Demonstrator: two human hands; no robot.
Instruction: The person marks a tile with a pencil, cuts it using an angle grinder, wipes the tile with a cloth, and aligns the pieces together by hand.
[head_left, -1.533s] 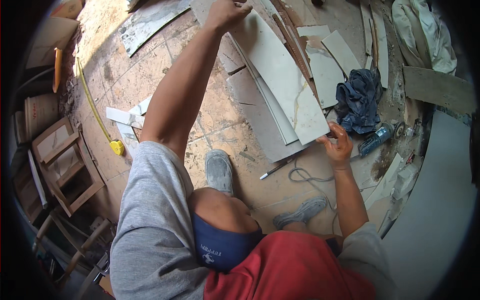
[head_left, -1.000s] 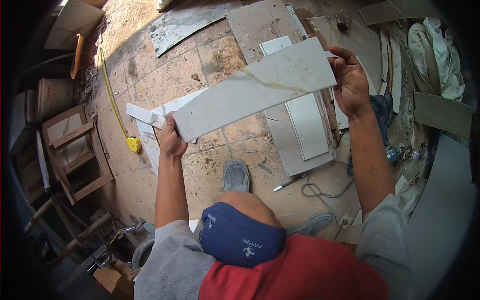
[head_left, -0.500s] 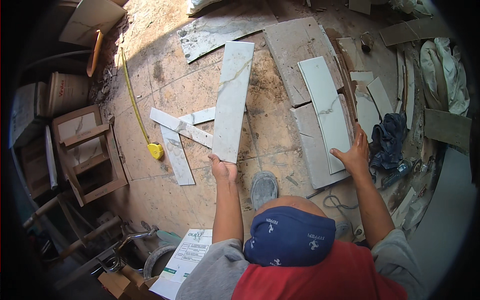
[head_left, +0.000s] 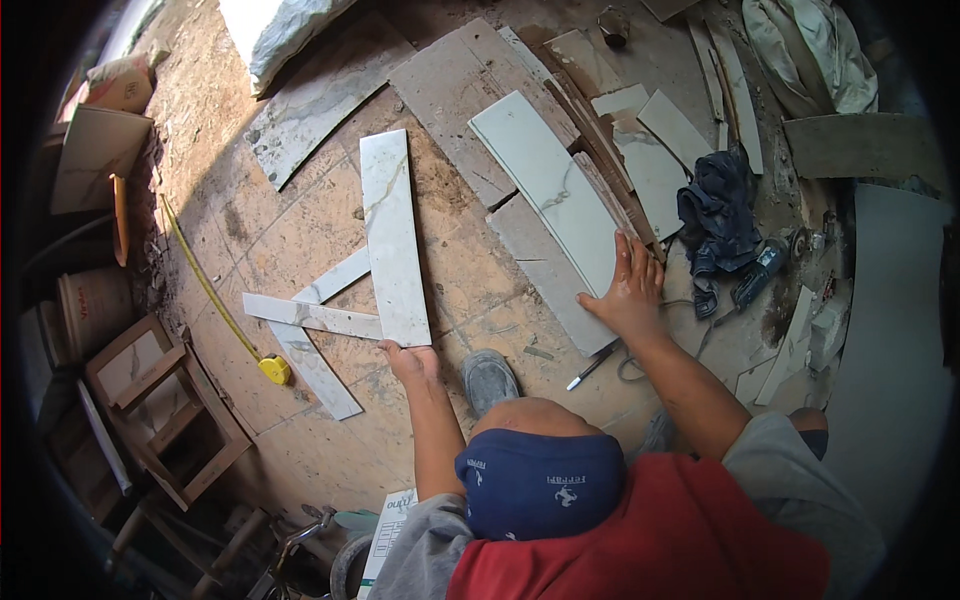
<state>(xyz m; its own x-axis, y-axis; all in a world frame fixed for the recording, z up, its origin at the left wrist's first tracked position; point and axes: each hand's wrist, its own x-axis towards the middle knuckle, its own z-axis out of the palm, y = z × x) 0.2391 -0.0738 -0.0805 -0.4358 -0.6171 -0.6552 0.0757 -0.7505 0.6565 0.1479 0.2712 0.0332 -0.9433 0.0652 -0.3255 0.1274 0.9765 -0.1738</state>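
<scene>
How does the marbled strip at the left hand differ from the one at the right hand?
The left strip points nearly straight ahead; the right strip slants, its far end leaning left. The left strip overlaps a narrower strip; the right strip lies over grey-brown boards. Both are long, pale and veined.

The left hand (head_left: 414,366) seems partly hidden under the marbled strip (head_left: 395,240)
</scene>
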